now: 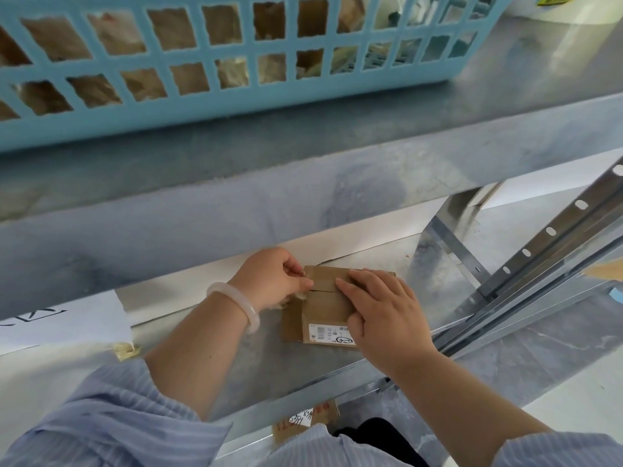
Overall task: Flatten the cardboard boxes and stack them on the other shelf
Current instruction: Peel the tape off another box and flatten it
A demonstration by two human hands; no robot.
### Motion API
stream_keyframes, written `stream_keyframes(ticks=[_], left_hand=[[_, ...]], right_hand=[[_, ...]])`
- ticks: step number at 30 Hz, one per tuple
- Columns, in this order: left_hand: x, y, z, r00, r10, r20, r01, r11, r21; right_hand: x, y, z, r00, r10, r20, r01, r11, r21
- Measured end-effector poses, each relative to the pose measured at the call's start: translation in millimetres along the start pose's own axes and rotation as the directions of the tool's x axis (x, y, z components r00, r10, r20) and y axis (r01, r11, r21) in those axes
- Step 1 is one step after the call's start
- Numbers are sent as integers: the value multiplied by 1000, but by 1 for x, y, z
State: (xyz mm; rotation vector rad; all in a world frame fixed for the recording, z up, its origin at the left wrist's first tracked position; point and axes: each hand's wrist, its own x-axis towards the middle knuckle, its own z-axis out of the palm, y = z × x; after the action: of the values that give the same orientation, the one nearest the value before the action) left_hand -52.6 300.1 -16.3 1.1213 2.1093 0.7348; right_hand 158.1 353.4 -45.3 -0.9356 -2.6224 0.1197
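Observation:
A small brown cardboard box [322,308] with a white printed label lies on the metal shelf [256,358] below me. My left hand [271,276] pinches a strip of tape at the box's far left edge. Laid flat over the right side of the box, my right hand [384,313] has its fingers on the top flap. Part of the box is hidden under both hands.
The upper shelf [303,183] juts out above the box and carries a light blue plastic basket [209,59] holding brown paper and cardboard. White paper sheets [64,326] lie at the left. A slotted metal upright [553,230] slants at the right. Labelled cardboard [303,421] shows below.

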Motion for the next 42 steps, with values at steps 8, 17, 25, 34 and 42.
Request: stream_keyframes(ticks=[8, 17, 25, 34, 42], left_hand=[[-8, -4, 10, 922, 362, -135, -312, 904, 294], [-17, -38, 35, 901, -342, -268, 86, 745, -661], [-29, -37, 30, 899, 256, -354, -301, 951, -75], [-24, -30, 33, 966, -239, 99, 197, 432, -880], [-20, -42, 38, 960, -235, 149, 257, 547, -797]], right_hand=[[2, 3, -1, 999, 3, 39, -3, 1000, -6], [0, 2, 1, 1000, 8, 26, -8, 1000, 2], [1, -1, 0, 1000, -1, -23, 0, 1000, -7], [1, 1, 5, 999, -7, -32, 7, 1000, -2], [0, 2, 7, 998, -21, -64, 22, 1000, 2]])
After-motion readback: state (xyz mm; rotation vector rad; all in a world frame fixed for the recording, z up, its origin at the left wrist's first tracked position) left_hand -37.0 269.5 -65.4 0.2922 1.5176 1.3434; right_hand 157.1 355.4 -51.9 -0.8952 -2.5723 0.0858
